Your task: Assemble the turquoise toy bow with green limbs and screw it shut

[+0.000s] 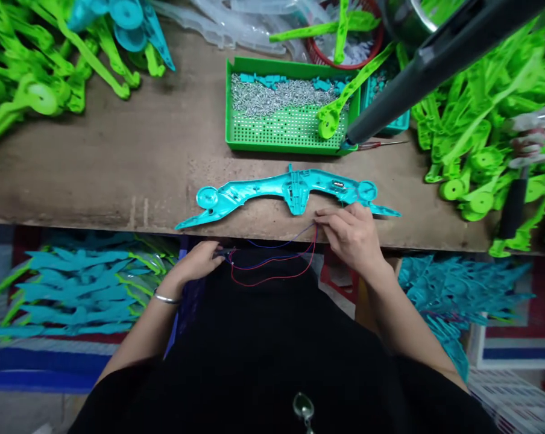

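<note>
A turquoise bow-shaped plastic shell (pixel 272 185) lies on the table near its front edge, its hollow, ribbed side up. My right hand (pixel 351 235) is closed just below the shell's right arm, fingertips pinching thin red and blue wires (pixel 272 277). These wires hang in loops in front of my dark clothing and run across to my left hand (pixel 200 262). There, thumb and fingers close on a small dark part (pixel 226 254) at the wires' other end. Its exact kind is too small to make out.
A green perforated tray (pixel 272 146) holds many small screws and turquoise bits. A grey power-tool body (pixel 417 78) slants in from the upper right. Lime-green plastic parts (pixel 475 150) pile up at both sides. Turquoise shells (pixel 78 271) fill a bin below left.
</note>
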Demonstrator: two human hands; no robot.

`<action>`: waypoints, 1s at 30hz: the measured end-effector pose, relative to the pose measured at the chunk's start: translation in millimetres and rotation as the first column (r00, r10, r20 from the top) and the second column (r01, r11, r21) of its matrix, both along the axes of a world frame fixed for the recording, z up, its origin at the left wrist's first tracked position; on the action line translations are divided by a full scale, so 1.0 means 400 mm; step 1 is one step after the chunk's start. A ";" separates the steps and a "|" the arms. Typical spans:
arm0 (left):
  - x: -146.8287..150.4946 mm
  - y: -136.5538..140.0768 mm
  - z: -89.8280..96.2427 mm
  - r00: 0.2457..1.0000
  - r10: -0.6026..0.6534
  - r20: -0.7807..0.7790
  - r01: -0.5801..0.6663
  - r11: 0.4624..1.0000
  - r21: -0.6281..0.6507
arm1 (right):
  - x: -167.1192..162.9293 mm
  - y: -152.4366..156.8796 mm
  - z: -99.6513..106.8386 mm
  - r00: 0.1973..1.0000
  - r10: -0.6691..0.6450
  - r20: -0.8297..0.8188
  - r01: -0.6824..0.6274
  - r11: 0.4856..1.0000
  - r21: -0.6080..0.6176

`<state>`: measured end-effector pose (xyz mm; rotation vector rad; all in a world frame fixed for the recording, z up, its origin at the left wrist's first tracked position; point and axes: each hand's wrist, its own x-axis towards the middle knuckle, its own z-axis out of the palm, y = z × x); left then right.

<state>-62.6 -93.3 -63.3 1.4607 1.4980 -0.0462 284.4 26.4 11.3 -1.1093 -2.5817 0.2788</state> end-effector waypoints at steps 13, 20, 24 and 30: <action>-0.011 -0.007 0.033 0.959 -0.107 0.261 0.082 0.991 0.108 | 0.014 0.021 -0.008 0.994 -0.058 -0.091 0.048 0.992 -0.118; -0.006 -0.002 0.026 0.981 -0.045 0.189 0.038 0.998 0.040 | 0.028 0.025 -0.005 0.993 -0.052 -0.102 0.046 0.997 -0.055; -0.014 -0.013 0.006 0.990 0.036 0.137 -0.040 0.999 0.020 | 0.025 0.025 -0.007 0.996 -0.045 -0.074 0.045 0.999 0.004; -0.005 -0.014 -0.005 0.979 0.021 0.203 -0.029 0.999 0.040 | 0.014 0.018 -0.006 0.997 -0.075 0.016 0.074 0.995 0.068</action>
